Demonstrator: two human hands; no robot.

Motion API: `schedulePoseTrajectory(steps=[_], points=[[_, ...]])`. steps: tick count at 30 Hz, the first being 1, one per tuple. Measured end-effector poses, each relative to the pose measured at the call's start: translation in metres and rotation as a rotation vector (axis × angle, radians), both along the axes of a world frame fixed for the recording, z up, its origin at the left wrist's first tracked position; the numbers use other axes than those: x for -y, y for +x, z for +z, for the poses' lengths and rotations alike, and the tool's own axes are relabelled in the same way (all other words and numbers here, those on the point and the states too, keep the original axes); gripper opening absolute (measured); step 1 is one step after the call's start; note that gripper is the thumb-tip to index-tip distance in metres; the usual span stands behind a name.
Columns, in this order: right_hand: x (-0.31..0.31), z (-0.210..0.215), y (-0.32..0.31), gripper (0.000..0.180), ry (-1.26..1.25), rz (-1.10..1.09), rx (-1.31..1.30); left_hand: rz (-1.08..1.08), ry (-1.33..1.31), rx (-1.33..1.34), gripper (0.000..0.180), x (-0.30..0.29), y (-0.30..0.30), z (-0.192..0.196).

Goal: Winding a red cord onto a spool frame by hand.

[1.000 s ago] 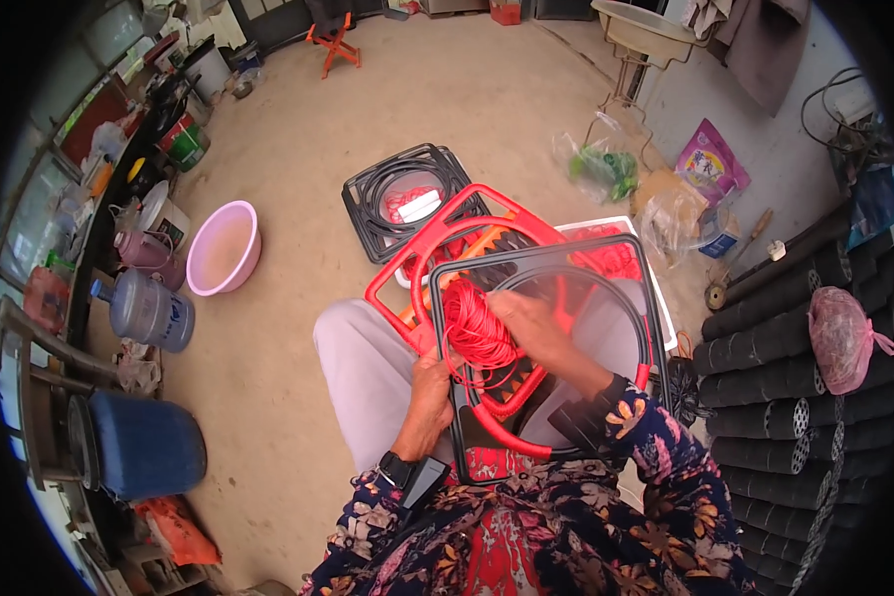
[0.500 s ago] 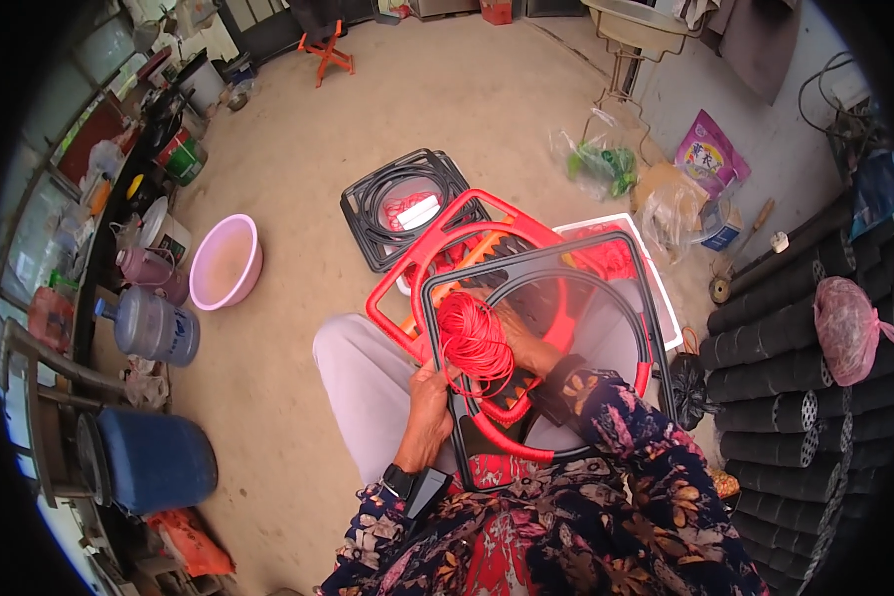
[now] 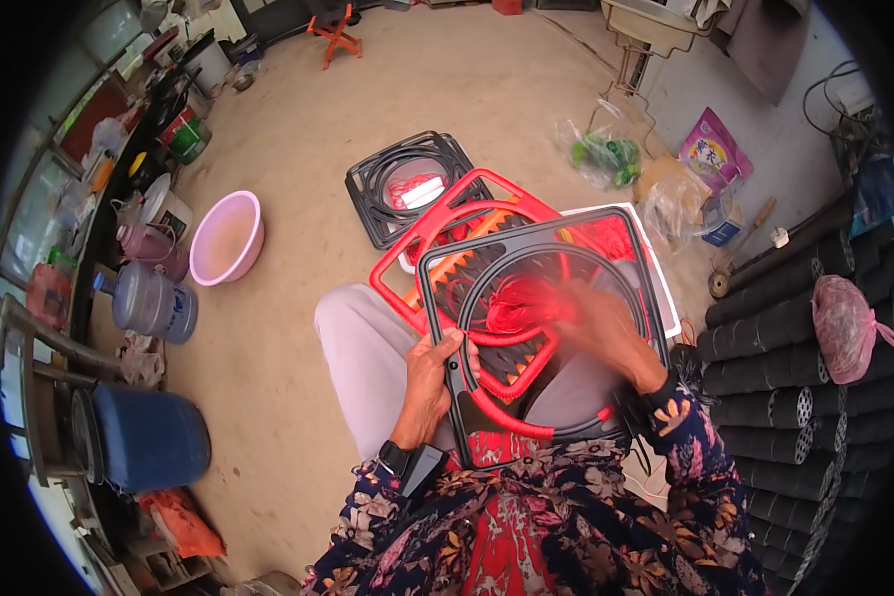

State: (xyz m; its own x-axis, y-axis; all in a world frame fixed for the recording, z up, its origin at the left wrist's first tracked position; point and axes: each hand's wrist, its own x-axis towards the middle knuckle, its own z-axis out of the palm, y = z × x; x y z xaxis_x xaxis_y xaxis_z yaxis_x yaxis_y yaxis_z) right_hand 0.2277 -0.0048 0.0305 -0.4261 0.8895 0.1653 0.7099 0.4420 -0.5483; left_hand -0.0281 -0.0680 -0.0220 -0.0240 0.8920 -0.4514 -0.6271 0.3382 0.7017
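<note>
"How do our hands stand?"

"With our left hand (image 3: 429, 385) we pinch the left side of the black frame (image 3: 526, 231), thumb on top. Our right hand (image 3: 611, 330) is blurred at the red cord (image 3: 515, 304), so we cannot tell whether its fingers are closed."

"Where do we see that cord?"

"Looking down, we see it within the outline of the black frame's ring, above our lap."

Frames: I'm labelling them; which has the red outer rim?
The red frame, partly beneath the black frame gripped by the left hand; that one and the stack beyond have black rims.
</note>
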Motion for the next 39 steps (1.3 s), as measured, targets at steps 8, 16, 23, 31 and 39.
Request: schedulePoseTrajectory(steps=[8,16,23,31,39], points=[[0.024,0.026,-0.005,0.042,-0.114,-0.044,-0.218,0.006,0.013,0.002,0.009,0.0,0.0,0.001],[0.034,0.052,0.004,0.035,-0.424,-0.197,-0.766,-0.009,-0.007,-0.031,0.011,-0.001,0.002,0.006],[0.013,0.017,-0.034,0.036,-0.607,-0.018,-1.697,-0.036,0.013,-0.038,0.011,-0.003,0.008,0.013],[-0.005,0.035,-0.02,0.037,-0.268,-0.123,-1.628,-0.024,-0.007,-0.006,0.016,-0.005,0.011,0.018],[0.016,0.023,-0.015,0.038,0.251,-0.459,-1.247,-0.025,-0.069,-0.066,0.018,-0.009,0.014,0.016]])
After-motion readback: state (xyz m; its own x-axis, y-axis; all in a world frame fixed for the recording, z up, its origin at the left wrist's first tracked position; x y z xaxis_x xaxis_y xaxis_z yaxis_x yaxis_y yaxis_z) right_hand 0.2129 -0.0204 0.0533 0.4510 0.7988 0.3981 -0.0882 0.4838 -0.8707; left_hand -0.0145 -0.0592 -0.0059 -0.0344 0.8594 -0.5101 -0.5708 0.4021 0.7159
